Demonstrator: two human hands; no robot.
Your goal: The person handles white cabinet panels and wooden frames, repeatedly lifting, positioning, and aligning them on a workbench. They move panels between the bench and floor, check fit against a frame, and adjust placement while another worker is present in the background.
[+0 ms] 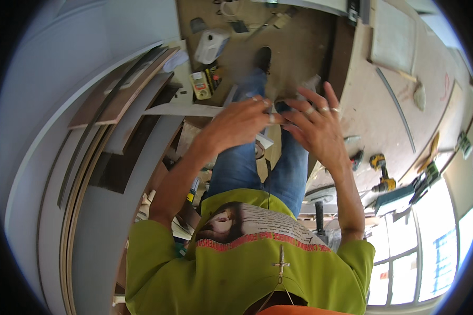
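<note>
My left hand (242, 123) is in front of my thighs, its fingers curled together. A long, thin pale strip (181, 109) runs from the left into this hand, and its far end is hidden behind the fingers. My right hand (318, 126) is close beside it on the right. The right fingers are spread and raised, with rings on several of them, and the thumb side comes near the left fingertips. I see nothing held in the right hand.
Boards and panels (115, 100) lean in a stack at left. A yellow multimeter (200, 85) and a white device (211, 45) lie on the floor ahead. On the bench (373, 113) at right are a yellow cordless drill (382, 173), a grey rod (396, 108) and a brush (419, 97).
</note>
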